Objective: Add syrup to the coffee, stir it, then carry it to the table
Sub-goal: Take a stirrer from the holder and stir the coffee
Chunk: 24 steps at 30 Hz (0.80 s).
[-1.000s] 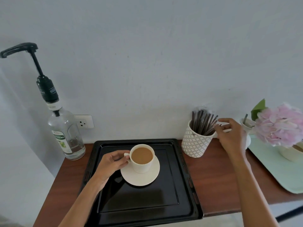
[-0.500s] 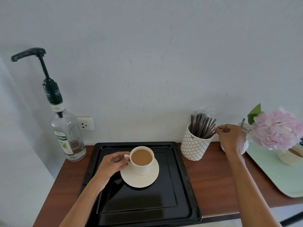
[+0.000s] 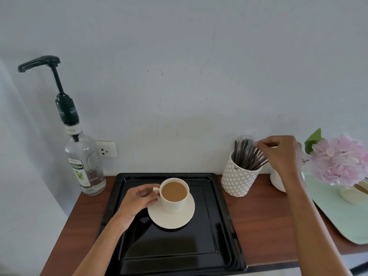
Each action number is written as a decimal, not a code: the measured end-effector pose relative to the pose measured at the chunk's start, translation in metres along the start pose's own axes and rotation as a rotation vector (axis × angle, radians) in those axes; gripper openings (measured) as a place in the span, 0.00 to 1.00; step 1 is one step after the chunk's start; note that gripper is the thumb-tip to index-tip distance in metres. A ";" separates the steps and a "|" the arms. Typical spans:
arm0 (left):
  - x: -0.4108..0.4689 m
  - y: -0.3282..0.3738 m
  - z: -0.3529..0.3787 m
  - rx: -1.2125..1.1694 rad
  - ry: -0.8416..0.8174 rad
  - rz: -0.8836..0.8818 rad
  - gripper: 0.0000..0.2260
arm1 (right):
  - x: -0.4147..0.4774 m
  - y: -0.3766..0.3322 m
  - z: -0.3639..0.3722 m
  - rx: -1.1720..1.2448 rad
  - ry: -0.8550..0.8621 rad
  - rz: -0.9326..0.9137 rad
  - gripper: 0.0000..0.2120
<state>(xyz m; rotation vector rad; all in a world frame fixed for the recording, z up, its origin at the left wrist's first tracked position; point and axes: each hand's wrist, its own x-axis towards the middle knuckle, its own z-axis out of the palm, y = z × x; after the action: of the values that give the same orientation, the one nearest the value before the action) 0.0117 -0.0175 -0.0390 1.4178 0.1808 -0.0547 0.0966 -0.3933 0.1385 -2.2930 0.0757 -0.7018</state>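
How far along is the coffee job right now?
Syrup: cannot tell; the bottle stands untouched. In hand: left hand holds the cup handle on the tray; right hand pinches at the stirrers. Left: stirring, then carrying.

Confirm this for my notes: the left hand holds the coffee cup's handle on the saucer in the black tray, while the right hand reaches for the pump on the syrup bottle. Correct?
Not quite. In the head view the right hand is at the stir sticks in the patterned cup, not at the syrup bottle, which stands untouched at the far left. The rest holds: the left hand holds the coffee cup by its handle, on the saucer in the black tray.
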 end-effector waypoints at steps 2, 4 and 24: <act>0.000 0.000 0.000 0.006 -0.001 -0.002 0.10 | 0.001 -0.016 0.001 -0.031 0.011 -0.050 0.05; -0.001 0.000 0.000 0.009 0.000 -0.005 0.10 | 0.001 -0.033 0.002 -0.044 0.012 -0.088 0.04; -0.005 0.005 0.003 0.042 0.024 -0.027 0.09 | -0.069 -0.107 0.073 0.363 -0.417 -0.221 0.03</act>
<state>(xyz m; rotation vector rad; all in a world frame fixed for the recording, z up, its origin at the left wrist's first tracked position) 0.0079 -0.0200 -0.0326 1.4590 0.2204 -0.0641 0.0595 -0.2515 0.1344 -2.0611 -0.4684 -0.2986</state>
